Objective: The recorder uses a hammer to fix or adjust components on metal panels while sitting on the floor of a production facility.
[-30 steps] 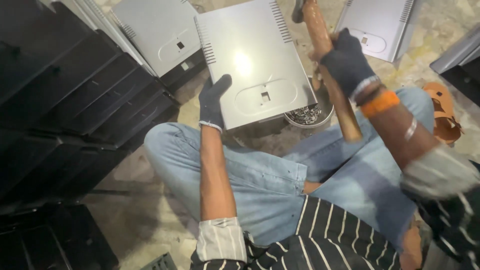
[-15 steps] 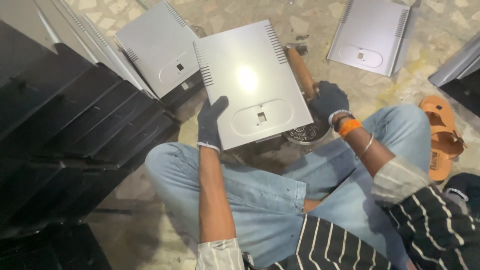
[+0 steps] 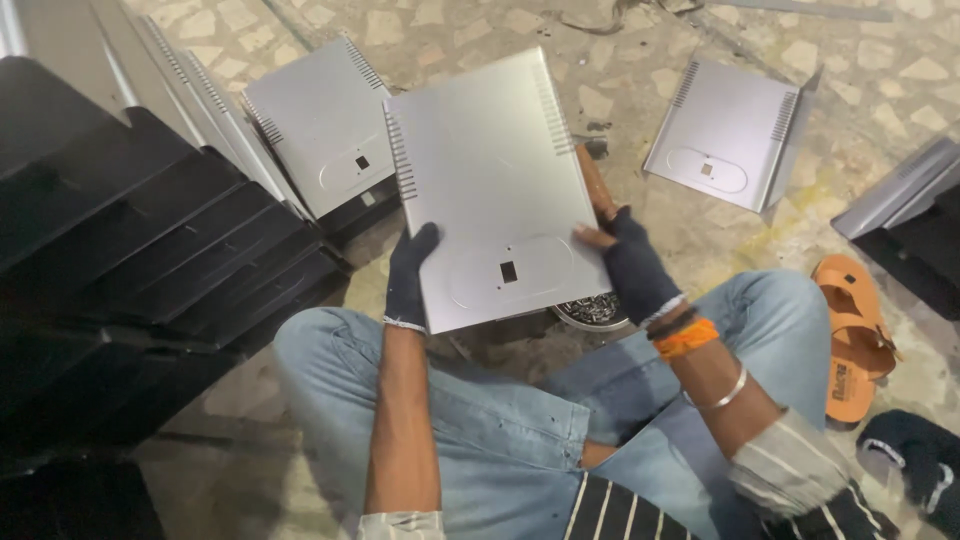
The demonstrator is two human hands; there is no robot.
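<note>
I sit on the floor in blue jeans and hold a grey sheet-metal cover panel (image 3: 490, 180) with vent slots along both sides, tilted up in front of me. My left hand (image 3: 408, 280), in a dark glove, grips its lower left edge. On the lower right edge rests my right hand (image 3: 630, 265), in a dark fingerless glove with an orange wristband, fingers on the panel face. A wooden handle (image 3: 592, 180) lies behind the panel's right edge, apart from my hand. A small metal bowl (image 3: 592, 314) sits under the panel.
Black housings (image 3: 150, 260) are stacked at the left with more grey panels (image 3: 320, 130) leaning on them. Another grey panel (image 3: 730, 135) lies on the stone floor at the upper right. An orange sandal (image 3: 850, 335) lies at the right.
My right hand held the wooden handle raised a second ago; it lowered it, let it go behind the panel, and now holds the panel's right edge. The left hand stayed on the panel.
</note>
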